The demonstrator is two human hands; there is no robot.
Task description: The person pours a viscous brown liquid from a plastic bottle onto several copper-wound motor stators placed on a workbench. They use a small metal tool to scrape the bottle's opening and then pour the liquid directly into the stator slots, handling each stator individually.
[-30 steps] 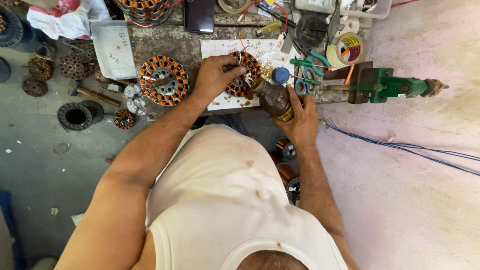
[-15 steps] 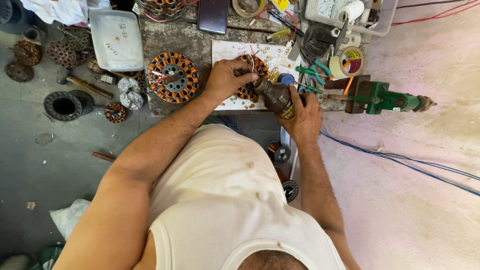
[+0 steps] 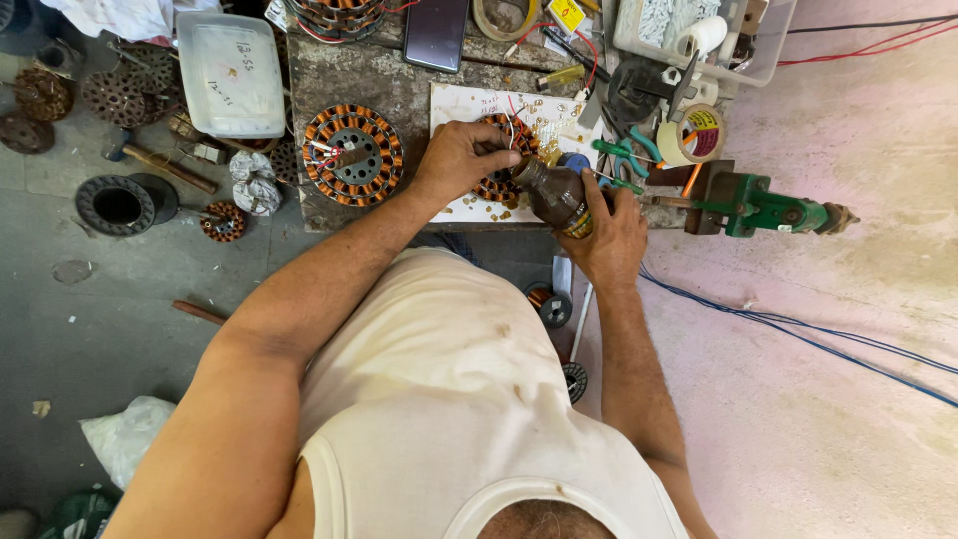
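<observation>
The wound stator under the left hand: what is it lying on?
The stator lies on a white paper sheet on the bench. The left hand and brown bottle, held in the right hand, cover the sheet beneath it.

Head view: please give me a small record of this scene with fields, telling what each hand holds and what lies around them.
left hand: the left hand rests on a round copper-wound stator, gripping it on a white paper sheet
right hand: the right hand holds a tilted brown bottle, mouth toward that stator
surface: worn grey workbench
nearby left: second, larger copper-wound stator; white plastic lidded box
nearby right: green bench vise; roll of tape; green-handled pliers
top: dark phone
</observation>
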